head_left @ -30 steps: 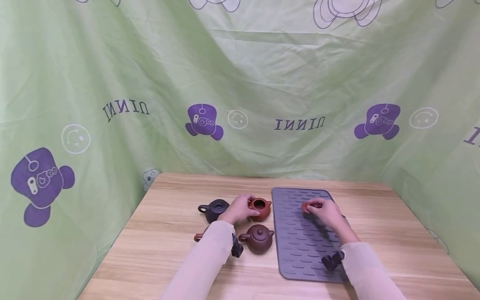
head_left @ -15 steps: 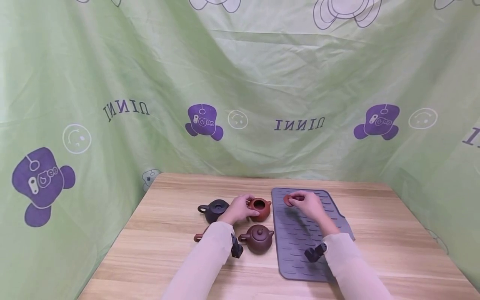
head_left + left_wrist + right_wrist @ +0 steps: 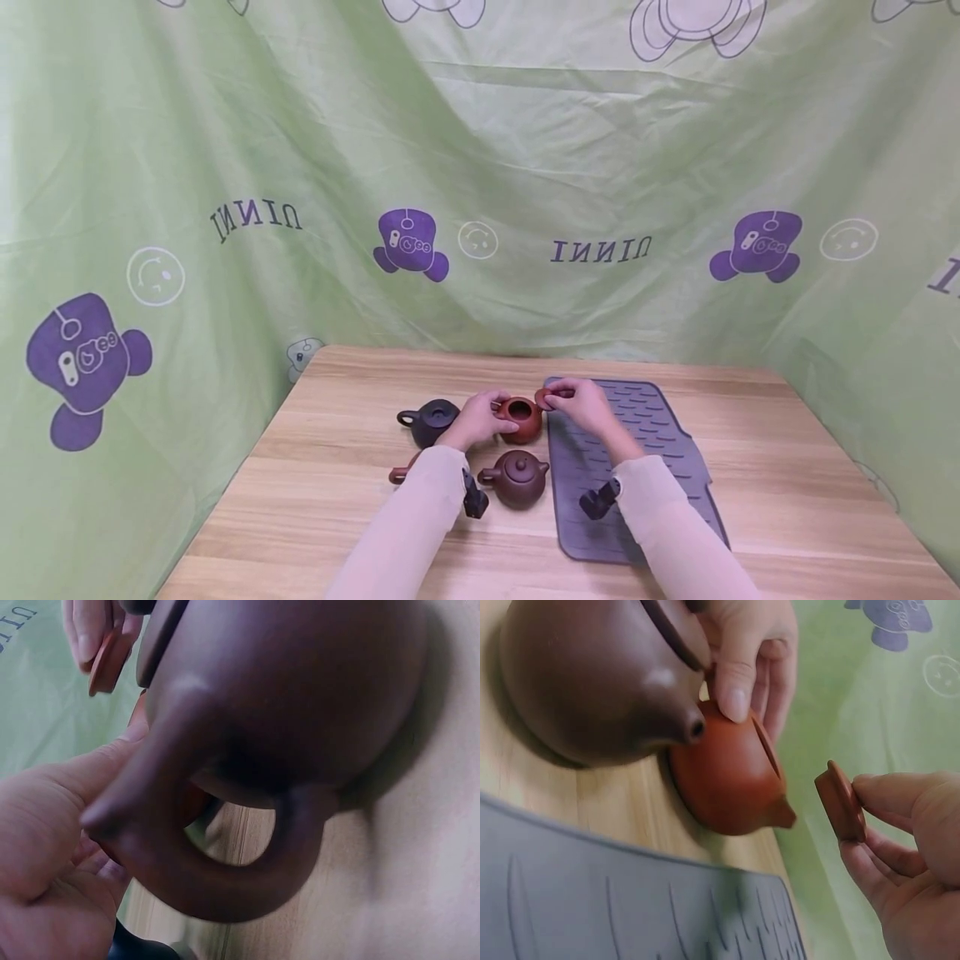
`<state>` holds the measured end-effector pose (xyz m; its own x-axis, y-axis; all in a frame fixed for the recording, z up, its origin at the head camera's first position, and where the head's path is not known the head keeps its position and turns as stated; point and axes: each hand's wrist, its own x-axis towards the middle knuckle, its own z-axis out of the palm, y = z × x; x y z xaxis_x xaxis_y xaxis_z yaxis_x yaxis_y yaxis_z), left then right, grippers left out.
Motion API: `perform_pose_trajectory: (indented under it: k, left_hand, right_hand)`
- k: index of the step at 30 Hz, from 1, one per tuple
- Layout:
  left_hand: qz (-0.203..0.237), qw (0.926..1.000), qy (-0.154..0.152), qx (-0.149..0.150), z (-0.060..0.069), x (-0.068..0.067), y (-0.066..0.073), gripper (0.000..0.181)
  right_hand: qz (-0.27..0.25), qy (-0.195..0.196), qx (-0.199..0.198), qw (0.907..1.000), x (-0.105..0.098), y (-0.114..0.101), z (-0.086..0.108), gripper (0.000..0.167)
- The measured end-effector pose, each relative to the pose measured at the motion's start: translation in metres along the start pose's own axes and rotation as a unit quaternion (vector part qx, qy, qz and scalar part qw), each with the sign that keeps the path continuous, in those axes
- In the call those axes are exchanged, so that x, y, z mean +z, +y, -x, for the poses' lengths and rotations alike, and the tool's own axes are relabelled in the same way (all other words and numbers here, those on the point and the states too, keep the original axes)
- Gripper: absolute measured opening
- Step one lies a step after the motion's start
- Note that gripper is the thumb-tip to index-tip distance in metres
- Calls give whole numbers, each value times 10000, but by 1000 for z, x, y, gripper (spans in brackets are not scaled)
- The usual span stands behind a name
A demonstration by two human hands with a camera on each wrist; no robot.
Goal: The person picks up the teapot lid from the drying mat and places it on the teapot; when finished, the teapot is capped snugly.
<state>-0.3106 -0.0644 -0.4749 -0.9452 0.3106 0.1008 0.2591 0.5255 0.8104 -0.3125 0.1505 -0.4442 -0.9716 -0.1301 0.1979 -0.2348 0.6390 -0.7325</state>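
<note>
An orange-red clay teapot (image 3: 727,776) stands uncovered on the table, its round mouth showing in the head view. My left hand (image 3: 477,419) grips it from the handle side, thumb on its shoulder near the opening. Just right of its spout, my right hand (image 3: 588,408) pinches the small orange-red teapot lid (image 3: 841,802), tilted and apart from the pot. Nearer to me sits a purple-brown teapot (image 3: 519,482) with its lid on; its body and handle fill much of the left wrist view. A black teapot (image 3: 431,423) stands left of my left hand.
A grey ribbed mat (image 3: 622,521) lies on the wooden table (image 3: 787,483) under my right forearm. Left of my left sleeve, a reddish-brown handle (image 3: 399,475) shows, the rest of it hidden. A green curtain (image 3: 525,317) hangs behind the table.
My right hand has moved left across the mat with the lid, coming close to the orange-red teapot's spout. My left hand has stayed on the teapot.
</note>
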Motion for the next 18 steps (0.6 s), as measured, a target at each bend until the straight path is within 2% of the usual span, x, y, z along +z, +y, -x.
perform_pose_trajectory:
  k: [11,18]
  left_hand:
    - [114,9999,5,85,0,2,-3,49]
    - [26,9997,52,217,-1,1,-3,45]
  right_hand:
    - [-158,-158,-40,9997,24,-9,-5,15]
    - [-10,-201,-53,9998,38,-14,-5,15]
